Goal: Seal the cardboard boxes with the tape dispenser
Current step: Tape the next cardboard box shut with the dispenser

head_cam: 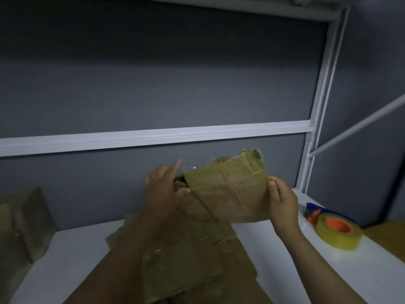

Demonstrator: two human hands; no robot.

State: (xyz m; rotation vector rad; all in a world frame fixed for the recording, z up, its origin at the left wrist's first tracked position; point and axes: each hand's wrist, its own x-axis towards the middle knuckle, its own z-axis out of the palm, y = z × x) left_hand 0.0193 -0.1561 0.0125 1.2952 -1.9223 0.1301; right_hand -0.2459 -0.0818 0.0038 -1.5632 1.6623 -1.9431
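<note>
Looking down first at flattened cardboard (186, 260) heaped on the white desk (65, 260), btm centre, w/ glossy tape strips across the top sheet. Reaching over it w/ both forearms. Holding up a small box (228, 194) above the pile, clear of the desk, tilted, right end higher, criss-crossed w/ clear tape. Gripping its right edge w/ right hand (282, 200), fingers curled onto the front face. Pinching the left end w/ left hand (163, 189): thumb on the front face, index finger sticking up, other fingers behind and blurred. Catching a faint glint of clear tape beside that index finger, approx at the box's top-left corner.

Off to the right, noting tape dispenser (337, 231) lying on the desk, untouched, well apart from both hands: yellowish roll on orange core, blue-and-orange frame behind. Just past it, glimpsing a wood-coloured surface (385, 233) at frame edge. Far left, seeing another taped box (22, 222) sitting on the desk near the wall.

Further back, passing a white shelf rail (153, 137) running across, a white upright post (324, 106) at right, then grey wall (153, 73) behind. Dim lighting thruout.
</note>
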